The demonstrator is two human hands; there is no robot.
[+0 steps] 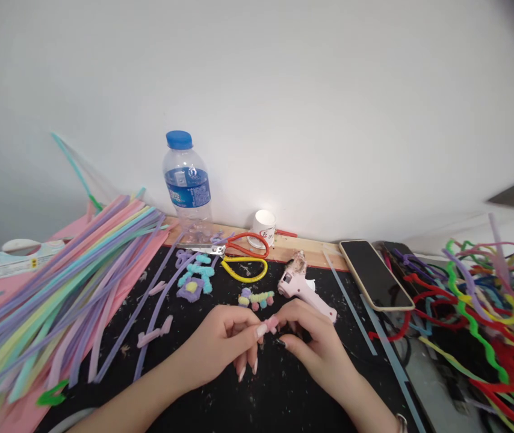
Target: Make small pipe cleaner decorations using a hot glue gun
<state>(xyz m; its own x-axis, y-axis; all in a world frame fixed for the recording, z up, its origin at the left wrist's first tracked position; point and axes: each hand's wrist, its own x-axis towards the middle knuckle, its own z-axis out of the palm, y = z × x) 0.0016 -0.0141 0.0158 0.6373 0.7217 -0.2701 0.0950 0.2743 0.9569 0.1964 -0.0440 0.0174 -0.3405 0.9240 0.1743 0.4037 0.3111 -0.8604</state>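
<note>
Between both hands, over the black mat (221, 397), is a small pink piece of pipe cleaner (271, 325). My left hand (234, 340) pinches it between thumb and forefinger. From the other side, the fingertips of my right hand (309, 334) close on the same piece. Just beyond them lies a small pastel piece of shaped pipe cleaner (257, 298) in yellow, green and pink. A pale pink hot glue gun (304, 287) rests behind my right hand. Farther left are a purple flower with a yellow centre (191, 289) and curled turquoise pipe cleaner (203, 270).
Scissors with red and yellow handles (244, 278) lie near a white cup (265, 224) and a plastic bottle (188, 186). Long pastel pipe cleaners (71, 282) cover the left side. A phone (377, 273), glue sticks (351, 307) and tangled bright pipe cleaners (483, 325) are at right.
</note>
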